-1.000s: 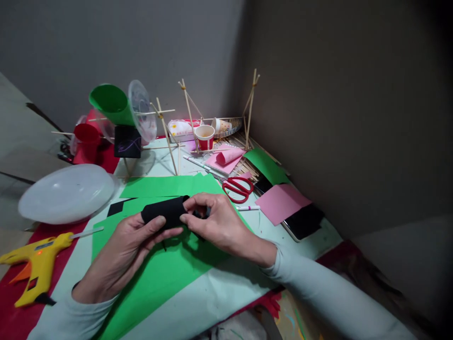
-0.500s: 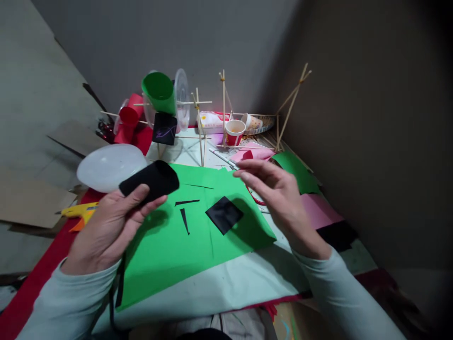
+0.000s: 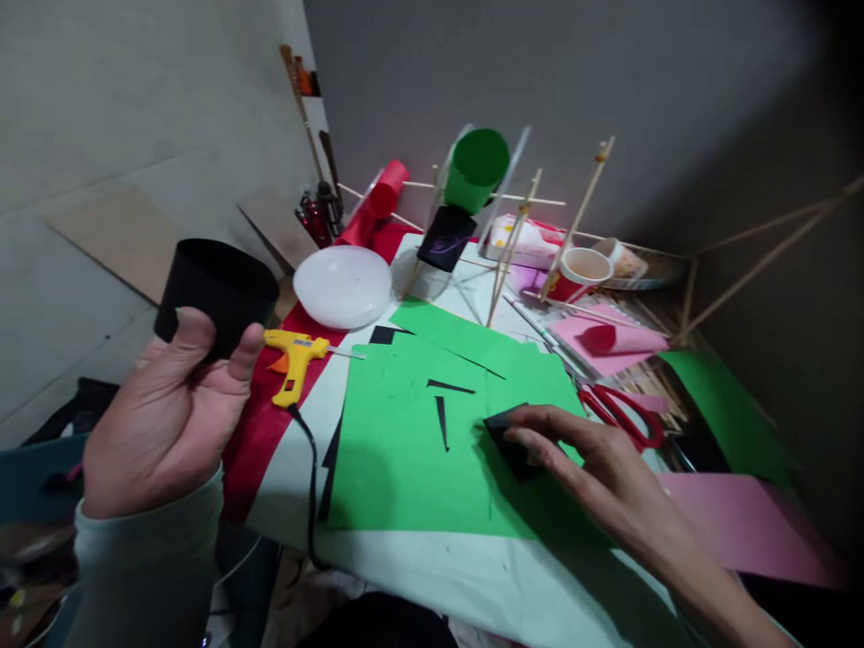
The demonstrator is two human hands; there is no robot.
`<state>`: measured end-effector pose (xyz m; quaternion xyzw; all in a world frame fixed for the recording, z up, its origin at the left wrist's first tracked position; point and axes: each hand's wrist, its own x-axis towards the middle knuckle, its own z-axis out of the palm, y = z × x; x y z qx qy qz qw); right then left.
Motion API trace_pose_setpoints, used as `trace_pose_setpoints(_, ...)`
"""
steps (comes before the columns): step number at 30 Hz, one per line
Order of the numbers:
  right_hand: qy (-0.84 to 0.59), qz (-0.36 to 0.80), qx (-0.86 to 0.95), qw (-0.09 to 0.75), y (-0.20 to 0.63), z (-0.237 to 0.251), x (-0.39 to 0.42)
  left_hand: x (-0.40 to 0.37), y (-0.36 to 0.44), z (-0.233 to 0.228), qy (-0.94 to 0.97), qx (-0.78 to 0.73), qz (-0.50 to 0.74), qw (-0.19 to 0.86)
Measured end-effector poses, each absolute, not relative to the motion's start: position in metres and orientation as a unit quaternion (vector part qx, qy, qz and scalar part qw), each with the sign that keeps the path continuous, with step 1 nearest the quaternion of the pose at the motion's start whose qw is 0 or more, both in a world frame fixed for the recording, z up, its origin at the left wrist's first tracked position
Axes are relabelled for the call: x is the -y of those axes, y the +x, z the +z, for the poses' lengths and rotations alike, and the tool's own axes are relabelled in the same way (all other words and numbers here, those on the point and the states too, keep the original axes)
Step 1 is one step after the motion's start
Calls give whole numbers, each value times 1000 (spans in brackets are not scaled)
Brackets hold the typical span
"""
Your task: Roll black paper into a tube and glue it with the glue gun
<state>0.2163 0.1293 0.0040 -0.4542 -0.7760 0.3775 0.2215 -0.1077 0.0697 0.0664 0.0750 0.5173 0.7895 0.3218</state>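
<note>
Head-camera view, looking down over a cluttered craft table. Nearest, the left hand [image 3: 158, 418] is raised off the table's left edge, its thumb and fingers curled around the lower part of a black paper tube [image 3: 216, 292], which it holds upright with the open end facing up. To the right, the right hand [image 3: 594, 477] lies low over the table with its fingers stretched out and loosely spread; the fingertips [image 3: 523, 438] press on a small black paper square [image 3: 513, 441] that lies flat on the green paper sheet [image 3: 405, 450]. Whether the thumb is under the square cannot be told.

Two thin black paper slivers [image 3: 442, 418] lie on the green sheet just left of the square. Beyond the left hand, a yellow glue gun [image 3: 293, 360] rests on the red table covering [image 3: 260, 423], its black cord trailing toward the near edge. Red scissors [image 3: 621, 414] lie right of the green sheet, beside a pink paper sheet [image 3: 749, 526].

Farther back sit a white plastic dish [image 3: 343, 286], a red-and-white paper cup [image 3: 577, 273] and a rolled pink paper [image 3: 617, 337]. At the far end stands a frame of wooden skewers [image 3: 519, 229] carrying a green paper tube [image 3: 476, 169], a red paper tube [image 3: 384, 191] and a black card [image 3: 445, 238], near the grey wall [image 3: 607, 81].
</note>
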Motion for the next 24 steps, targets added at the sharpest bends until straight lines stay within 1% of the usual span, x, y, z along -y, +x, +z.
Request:
trace_pose_setpoints(2,-410,378,813,169,186,9,-131,-64,-115,67,36,-514,804,296)
trace_pose_setpoints(4,-358,380,845,119,151,12,-134,-59,-121,66,18,-502,809,306)
trace_pose_setpoints(5,-334,378,856,110,133,12,-136,-56,-124,66,17,-492,811,316)
trace_pose_setpoints(8,-270,389,873,113,77,8,-144,-47,-134,59,20,-465,813,349)
trace_pose_setpoints(10,-234,400,878,119,41,3,-151,-42,-141,52,24,-453,825,336)
trace_pose_setpoints(11,-221,408,877,121,25,0,-155,-39,-145,48,40,-453,820,347)
trace_pose_setpoints(14,-182,408,889,99,-14,-8,-165,-32,-154,36,55,-462,816,342)
trace_pose_setpoints(19,-141,403,902,65,-46,-15,-170,-19,-158,27,113,-478,822,289)
trace_pose_setpoints(21,-154,393,904,70,-51,-16,-165,-16,-157,26,140,-474,828,264)
trace_pose_setpoints(24,-191,380,900,94,-53,-16,-155,-10,-158,27,166,-460,833,258)
